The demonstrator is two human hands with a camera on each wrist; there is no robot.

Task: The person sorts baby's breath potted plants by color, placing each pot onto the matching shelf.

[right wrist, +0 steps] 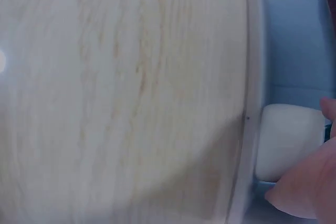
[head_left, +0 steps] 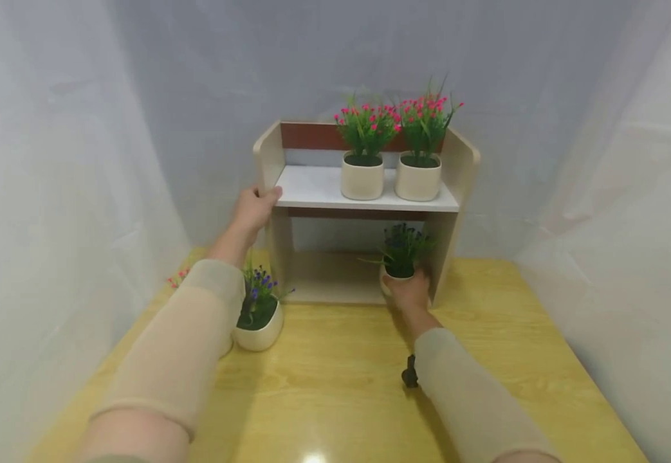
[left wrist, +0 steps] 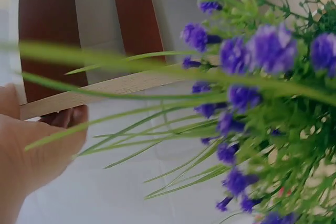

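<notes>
My left hand [head_left: 252,209] grips the left side panel of a small two-tier shelf [head_left: 268,154], its thumb at the end of the upper board. In the left wrist view, that hand [left wrist: 44,150] is at the panel's edge. Inside the lower tier, near the right panel, my right hand [head_left: 409,290] holds a potted plant [head_left: 403,247] with dark purple flowers. The right wrist view shows the cream pot [right wrist: 290,142] just inside the shelf's front edge, with fingers and thumb about it. Two potted plants with pink flowers [head_left: 362,175] [head_left: 419,177] stand on the upper tier.
A purple-flowered potted plant [head_left: 258,328] stands on the wooden table [head_left: 323,379] by my left forearm, which partly hides another pot and some pink flowers [head_left: 179,278]. A small black object [head_left: 409,373] shows beside my right sleeve. Pale sheeting [head_left: 208,83] hangs around the table.
</notes>
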